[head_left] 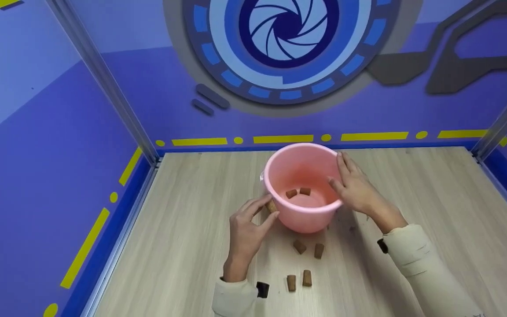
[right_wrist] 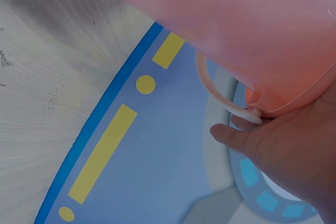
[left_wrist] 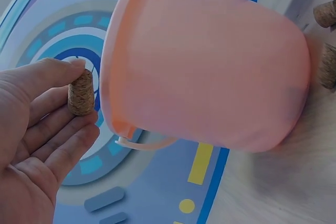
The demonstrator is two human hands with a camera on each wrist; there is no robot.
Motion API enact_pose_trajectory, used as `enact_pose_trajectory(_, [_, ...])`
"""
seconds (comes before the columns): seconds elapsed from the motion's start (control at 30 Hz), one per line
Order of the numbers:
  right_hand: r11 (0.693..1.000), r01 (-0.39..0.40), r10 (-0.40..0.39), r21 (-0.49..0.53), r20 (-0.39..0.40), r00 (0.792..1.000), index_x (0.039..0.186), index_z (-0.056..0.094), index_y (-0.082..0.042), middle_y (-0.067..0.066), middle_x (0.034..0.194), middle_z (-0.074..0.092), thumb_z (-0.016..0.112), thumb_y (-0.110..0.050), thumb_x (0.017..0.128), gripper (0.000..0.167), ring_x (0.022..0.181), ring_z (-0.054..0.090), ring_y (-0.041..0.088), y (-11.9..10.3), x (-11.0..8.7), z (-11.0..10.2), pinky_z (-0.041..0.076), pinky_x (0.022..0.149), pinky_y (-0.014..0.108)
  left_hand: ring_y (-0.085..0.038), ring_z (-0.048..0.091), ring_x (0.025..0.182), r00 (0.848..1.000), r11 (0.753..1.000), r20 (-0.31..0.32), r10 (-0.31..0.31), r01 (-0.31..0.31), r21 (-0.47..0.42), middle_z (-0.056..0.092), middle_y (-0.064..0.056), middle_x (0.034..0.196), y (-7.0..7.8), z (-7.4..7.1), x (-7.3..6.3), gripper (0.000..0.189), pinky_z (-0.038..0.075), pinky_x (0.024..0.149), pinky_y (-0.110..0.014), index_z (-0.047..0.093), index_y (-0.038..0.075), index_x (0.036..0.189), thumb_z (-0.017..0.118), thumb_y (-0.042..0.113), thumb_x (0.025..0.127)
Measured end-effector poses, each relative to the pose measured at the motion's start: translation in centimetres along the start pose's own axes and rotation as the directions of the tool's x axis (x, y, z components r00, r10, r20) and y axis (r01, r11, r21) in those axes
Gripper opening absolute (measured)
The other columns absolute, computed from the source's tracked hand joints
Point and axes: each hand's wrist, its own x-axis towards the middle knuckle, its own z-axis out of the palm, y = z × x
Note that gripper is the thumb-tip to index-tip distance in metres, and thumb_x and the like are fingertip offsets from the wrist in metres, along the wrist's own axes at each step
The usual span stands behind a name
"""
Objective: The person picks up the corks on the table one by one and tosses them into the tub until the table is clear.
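Observation:
My left hand (head_left: 247, 226) pinches a brown cork stopper (left_wrist: 81, 93) between thumb and fingers, just outside the left side of a pink bucket (head_left: 306, 222). In the left wrist view the cork is beside the rim, apart from it. My right hand (head_left: 359, 189) grips the bucket's right rim, with one digit inside the wall and other fingers outside. Two corks (head_left: 305, 191) lie at the bottom of the bucket. The bucket's handle (right_wrist: 215, 90) hangs against its far side in the right wrist view.
Several more corks (head_left: 307, 278) lie on the wooden tabletop (head_left: 183, 246) in front of the bucket, in two loose pairs. Behind the table stands a blue-purple printed back wall (head_left: 148, 97), with a side wall (head_left: 38, 176) at the left. Dark marks show on the tabletop near the bucket.

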Motion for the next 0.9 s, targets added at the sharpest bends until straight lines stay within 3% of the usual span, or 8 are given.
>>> enact_pose_trajectory(0.27, [1.000, 0.007, -0.007, -0.011, -0.001, 1.000, 0.165, 0.005, 0.009, 0.031, 0.173, 0.000, 0.044, -0.043, 0.113, 0.083, 0.157, 0.006, 0.054, 0.1, 0.1, 0.0, 0.012, 0.123, 0.071, -0.023, 0.073, 0.113, 1.000, 1.000, 0.003, 0.029, -0.029, 0.000, 0.076, -0.011, 0.118, 0.7, 0.4, 0.9, 0.039, 0.057, 0.097, -0.029, 0.077, -0.001, 0.122, 0.089, 0.003, 0.085])
enact_pose_trajectory(0.63, [1.000, 0.020, -0.020, -0.014, -0.017, 1.000, 0.164, 0.006, 0.011, 0.033, 0.172, 0.003, 0.045, -0.042, 0.113, 0.083, 0.156, 0.008, 0.055, 0.1, 0.1, 0.2, 0.012, 0.123, 0.071, -0.025, 0.074, 0.109, 0.997, 0.996, -0.015, 0.081, -0.081, 0.028, 0.077, -0.011, 0.116, 0.5, 1.3, 2.1, 0.039, 0.059, 0.095, -0.033, 0.078, -0.002, 0.118, 0.091, 0.003, 0.082])
enact_pose_trajectory(0.9, [1.000, 0.008, -0.008, -0.010, -0.005, 1.000, 0.165, 0.004, 0.010, 0.032, 0.172, 0.000, 0.044, -0.042, 0.114, 0.083, 0.157, 0.006, 0.054, 0.1, 0.0, 0.1, 0.011, 0.123, 0.071, -0.022, 0.074, 0.108, 0.994, 0.994, 0.024, 0.104, -0.104, 0.029, 0.077, -0.010, 0.115, 0.4, 2.0, 2.3, 0.038, 0.059, 0.095, -0.032, 0.078, -0.003, 0.118, 0.091, 0.001, 0.083])
